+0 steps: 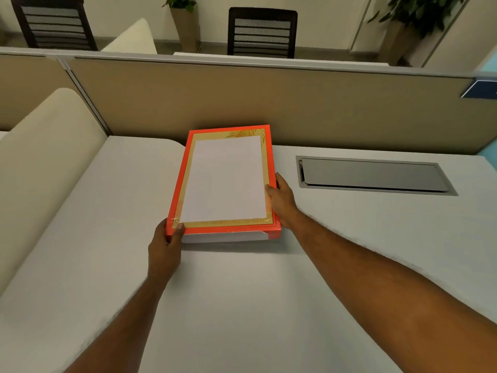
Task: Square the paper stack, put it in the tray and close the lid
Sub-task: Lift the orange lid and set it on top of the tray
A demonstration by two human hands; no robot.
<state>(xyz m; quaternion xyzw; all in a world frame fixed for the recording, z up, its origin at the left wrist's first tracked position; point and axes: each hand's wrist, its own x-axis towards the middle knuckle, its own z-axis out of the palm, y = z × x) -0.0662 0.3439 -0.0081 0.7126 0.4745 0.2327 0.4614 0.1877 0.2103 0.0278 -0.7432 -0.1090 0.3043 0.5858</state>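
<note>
1. An orange tray (pixel 270 157) lies on the white desk (pixel 242 305), with its far short edge close to the beige partition wall (pixel 269 103) behind the desk.
2. A white paper stack (pixel 226 179) rests inside the tray. A gold border of the tray floor shows around all four sides of the stack, so the paper edges do not touch the orange rim.
3. The edges of the stack look straight and almost parallel to the rim of the tray.
4. Under the near short edge of the tray a white and grey layer (pixel 223 236) shows. I cannot tell if this is a lid or a part of the box.
5. The left hand (pixel 165 243) holds the near left corner of the tray, with the thumb on top of the rim and the fingers hidden below.
6. The right hand (pixel 281 203) holds the right long edge of the tray near the front, with the thumb over the rim and touching the paper edge.
7. To the right of the tray, well apart, a grey cable hatch (pixel 373 175) is set flat into the desk.
8. To the left, a cream rounded divider (pixel 48 146) rises along the desk edge.
9. The desk in front of the tray and on both sides is bare, which gives free room for both forearms.
</note>
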